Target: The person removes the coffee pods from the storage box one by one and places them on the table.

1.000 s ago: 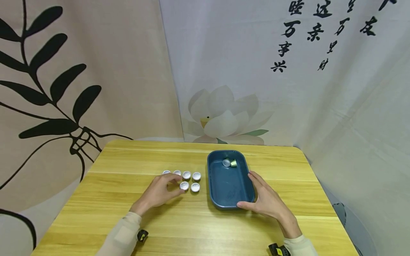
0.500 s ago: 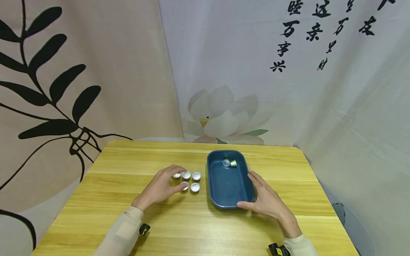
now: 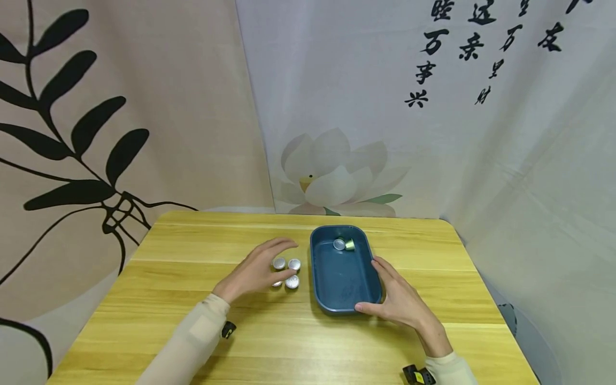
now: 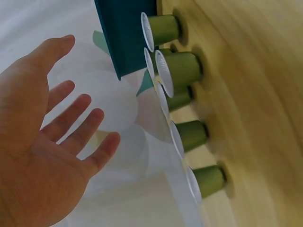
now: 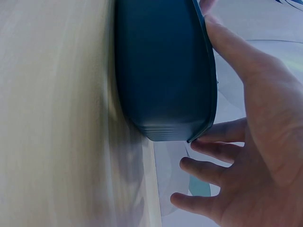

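Note:
Green coffee capsules (image 4: 187, 71) with silver lids stand lid-up in a group on the table, several in the left wrist view. In the head view my left hand (image 3: 260, 269) hovers over them, hiding some; its fingers are extended and the thumb is spread away. The palm looks bare in the left wrist view. A dark blue tray (image 3: 345, 280) stands to the right of the group, with two capsules (image 3: 349, 245) lying at its far end. My right hand (image 3: 403, 303) holds the tray's near right corner, thumb on the near rim and fingers along the right side.
The wooden table (image 3: 308, 347) ends at a back edge just beyond the tray. Behind it hangs a printed cloth (image 3: 207, 107). Dark wrist devices (image 3: 418, 376) sit at both cuffs.
My left hand has moved right and away from me over the capsules, and its thumb and fingers have spread wider. The right hand and the tray stay in place.

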`<move>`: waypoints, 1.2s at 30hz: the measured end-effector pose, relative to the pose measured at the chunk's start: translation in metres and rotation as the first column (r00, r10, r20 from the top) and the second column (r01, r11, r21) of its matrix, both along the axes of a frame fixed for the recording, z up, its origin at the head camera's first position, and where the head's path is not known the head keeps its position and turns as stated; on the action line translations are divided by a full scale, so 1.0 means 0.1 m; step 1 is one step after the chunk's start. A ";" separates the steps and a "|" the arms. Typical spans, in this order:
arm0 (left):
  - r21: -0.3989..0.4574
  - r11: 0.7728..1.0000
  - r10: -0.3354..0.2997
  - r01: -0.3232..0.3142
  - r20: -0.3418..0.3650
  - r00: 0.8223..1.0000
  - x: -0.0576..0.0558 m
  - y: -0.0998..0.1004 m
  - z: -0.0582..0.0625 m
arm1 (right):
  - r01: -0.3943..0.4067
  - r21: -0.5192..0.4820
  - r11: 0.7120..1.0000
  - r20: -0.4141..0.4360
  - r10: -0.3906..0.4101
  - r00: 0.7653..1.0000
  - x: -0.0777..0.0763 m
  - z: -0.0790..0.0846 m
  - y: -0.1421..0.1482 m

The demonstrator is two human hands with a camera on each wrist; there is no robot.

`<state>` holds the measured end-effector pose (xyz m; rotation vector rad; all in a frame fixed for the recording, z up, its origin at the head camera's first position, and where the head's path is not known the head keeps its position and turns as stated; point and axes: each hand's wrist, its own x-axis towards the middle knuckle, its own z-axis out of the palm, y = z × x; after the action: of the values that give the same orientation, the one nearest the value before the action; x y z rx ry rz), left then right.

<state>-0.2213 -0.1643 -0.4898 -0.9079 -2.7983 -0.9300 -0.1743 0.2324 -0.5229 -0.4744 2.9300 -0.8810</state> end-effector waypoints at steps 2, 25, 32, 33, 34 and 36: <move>-0.014 1.000 -0.017 0.017 -0.011 1.000 -0.03 0.05 0.03 | -0.002 0.002 1.000 -0.004 0.002 1.000 0.00 0.00 0.00; -0.152 0.972 -0.185 0.179 -0.028 0.982 -0.54 0.74 0.15 | 0.005 0.005 1.000 0.019 -0.005 1.000 -0.01 0.02 0.00; -0.203 0.961 -0.192 0.188 -0.001 0.981 -0.65 0.92 0.13 | -0.001 0.004 1.000 0.017 0.001 1.000 0.00 0.02 0.00; -0.210 0.960 -0.191 0.188 0.005 0.982 -0.66 0.94 0.13 | -0.002 0.002 1.000 0.018 0.002 1.000 0.00 0.02 0.01; -0.217 0.958 -0.190 0.188 0.011 0.982 -0.68 0.96 0.12 | -0.003 0.001 1.000 0.018 0.003 1.000 0.00 0.02 0.01; -0.223 0.956 -0.188 0.189 0.025 0.982 -0.71 1.00 0.10 | -0.005 -0.001 1.000 0.017 0.005 1.000 0.00 0.02 0.01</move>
<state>-0.2922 -0.0643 -0.4794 -1.2216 -2.9028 -0.6390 -0.1744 0.2332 -0.5213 -0.4713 2.9119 -0.8821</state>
